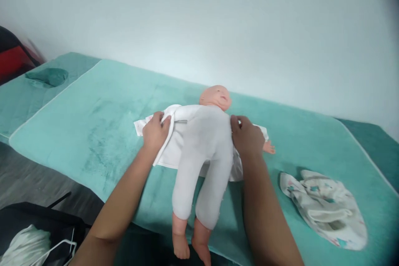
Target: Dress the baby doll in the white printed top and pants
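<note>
A baby doll [207, 135] with a white cloth body and plastic head and feet lies face up on a green-covered bed, its feet towards me. Spread under and beside its torso is a white baby shirt [171, 151], one sleeve sticking out on the left and the other around the arm on the right, where the doll's hand shows. My left hand [155, 132] pinches the shirt's open front edge between thumb and fingers. At the doll's other side, my right hand [247, 136] has its fingers closed by the shoulder, on the shirt's right side; its fingertips are partly hidden.
A crumpled white printed baby garment [327, 210] lies on the right of the green bed cover [93, 104]. The bed has a face hole [48, 77] at its left end. A pale wall [187, 20] stands behind. At lower left, a black chair [37, 212] holds a pale cloth bundle.
</note>
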Available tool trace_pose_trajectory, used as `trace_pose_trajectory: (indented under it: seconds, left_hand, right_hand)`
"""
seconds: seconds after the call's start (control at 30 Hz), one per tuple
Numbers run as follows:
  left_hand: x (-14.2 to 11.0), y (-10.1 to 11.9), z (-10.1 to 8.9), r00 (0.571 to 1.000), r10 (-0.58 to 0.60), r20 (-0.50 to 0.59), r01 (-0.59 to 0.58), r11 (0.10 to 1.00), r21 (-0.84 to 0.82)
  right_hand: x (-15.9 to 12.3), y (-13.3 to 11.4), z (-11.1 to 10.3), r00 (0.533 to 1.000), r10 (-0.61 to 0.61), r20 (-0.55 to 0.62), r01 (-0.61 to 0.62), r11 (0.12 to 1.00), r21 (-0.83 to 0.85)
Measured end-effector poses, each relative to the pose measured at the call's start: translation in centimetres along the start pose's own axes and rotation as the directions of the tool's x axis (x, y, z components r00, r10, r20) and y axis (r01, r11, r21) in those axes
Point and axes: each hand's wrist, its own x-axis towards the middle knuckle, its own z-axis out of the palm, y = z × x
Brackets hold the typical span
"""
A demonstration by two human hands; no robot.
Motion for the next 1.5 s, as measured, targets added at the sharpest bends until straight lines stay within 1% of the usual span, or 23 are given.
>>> trace_pose_trajectory:
  seconds: [0.1,0.17,0.23,0.27,0.33,0.4,0.47,0.57,0.67,0.77,0.8,0.87,0.9,0.93,0.97,1.0,1.07,1.13,1.2,1.27,1.33,1.43,1.5]
  left_hand:
    - [0.3,0.7,0.0,0.995,0.092,0.032,-0.094,0.994,0.057]
    - [0.6,1.5,0.0,0.984,0.177,0.032,-0.179,0.981,0.071]
    - [0.9,2.6,0.0,0.973,0.231,0.031,-0.232,0.970,0.070]
    - [1.0,3.2,0.1,0.968,0.247,0.035,-0.249,0.967,0.058]
    - [1.4,4.5,0.2,0.958,0.284,0.048,-0.284,0.959,-0.001]
    - [1.9,5.8,0.2,0.945,0.322,0.055,-0.317,0.945,-0.080]
    - [2.4,7.1,0.1,0.946,0.321,0.047,-0.311,0.939,-0.144]
    - [3.0,8.8,-0.6,0.957,0.290,0.028,-0.280,0.941,-0.188]
    - [2.4,10.5,-1.5,0.945,0.322,0.052,-0.309,0.935,-0.173]
    - [0.2,12.1,-2.8,0.919,0.365,0.149,-0.339,0.924,-0.176]
    - [-0.9,12.7,-3.2,0.899,0.387,0.205,-0.352,0.917,-0.186]
    - [-3.3,13.6,-4.2,0.832,0.449,0.327,-0.408,0.893,-0.190]
    - [-4.4,14.0,-4.6,0.795,0.481,0.369,-0.449,0.876,-0.174]
    - [-5.3,14.2,-5.0,0.776,0.504,0.380,-0.488,0.861,-0.145]
    - [-6.1,14.3,-5.2,0.770,0.524,0.364,-0.521,0.846,-0.114]
    - [-6.7,14.1,-5.4,0.779,0.539,0.320,-0.542,0.836,-0.087]
    - [-7.3,13.0,-5.6,0.811,0.555,0.184,-0.554,0.830,-0.066]
    - [-7.7,11.1,-5.5,0.836,0.545,0.052,-0.542,0.838,-0.069]
    - [-8.3,8.6,-5.4,0.872,0.489,-0.034,-0.490,0.869,-0.071]
    - [-9.4,6.2,-5.2,0.910,0.411,-0.051,-0.414,0.905,-0.094]
    - [-11.0,4.3,-5.1,0.936,0.349,-0.038,-0.351,0.930,-0.112]
    - [-13.2,2.9,-5.1,0.970,0.242,0.028,-0.232,0.954,-0.192]
    - [-13.7,2.0,-5.1,0.981,0.173,0.082,-0.146,0.954,-0.261]
  right_hand:
    - [-2.1,1.0,0.0,0.999,-0.020,0.027,0.019,0.998,0.061]
    - [-3.1,1.5,0.3,0.999,-0.029,0.019,0.024,0.981,0.192]
    - [-3.5,1.8,0.7,1.000,-0.012,0.018,0.005,0.924,0.383]
    - [-3.6,1.8,0.9,1.000,-0.004,0.029,-0.011,0.871,0.492]
    - [-3.6,1.8,1.5,0.997,-0.017,0.078,-0.042,0.727,0.685]
    - [-3.5,1.6,2.1,0.986,-0.090,0.139,-0.061,0.583,0.810]
    - [-3.4,1.5,2.8,0.965,-0.190,0.183,-0.072,0.475,0.877]
    - [-3.4,1.6,3.8,0.924,-0.312,0.220,-0.088,0.388,0.918]
    - [-3.4,1.8,4.4,0.899,-0.377,0.224,-0.078,0.366,0.927]
    - [-3.4,1.9,4.6,0.894,-0.393,0.215,-0.050,0.389,0.920]
    - [-3.4,1.8,4.5,0.896,-0.392,0.209,-0.037,0.403,0.914]
    - [-3.3,1.8,4.3,0.899,-0.388,0.202,-0.011,0.440,0.898]
    - [-3.3,1.7,4.2,0.899,-0.388,0.202,-0.002,0.459,0.888]
    - [-3.2,1.6,4.1,0.899,-0.389,0.204,0.006,0.475,0.880]
    - [-3.2,1.6,4.0,0.897,-0.391,0.207,0.012,0.488,0.873]
    - [-3.2,1.5,3.9,0.895,-0.395,0.209,0.016,0.496,0.868]
    - [-3.3,1.5,3.7,0.891,-0.402,0.213,0.019,0.502,0.865]
    - [-3.2,1.6,3.6,0.890,-0.401,0.215,0.022,0.510,0.860]
    - [-3.1,1.8,3.3,0.904,-0.377,0.200,0.043,0.546,0.837]
    - [-2.9,2.1,2.9,0.926,-0.334,0.174,0.060,0.587,0.807]
    - [-2.7,2.4,2.4,0.948,-0.274,0.160,0.042,0.607,0.793]
    - [-2.5,2.6,1.9,0.972,-0.194,0.136,0.007,0.597,0.802]
    - [-2.3,2.8,1.9,0.980,-0.165,0.109,0.010,0.590,0.807]
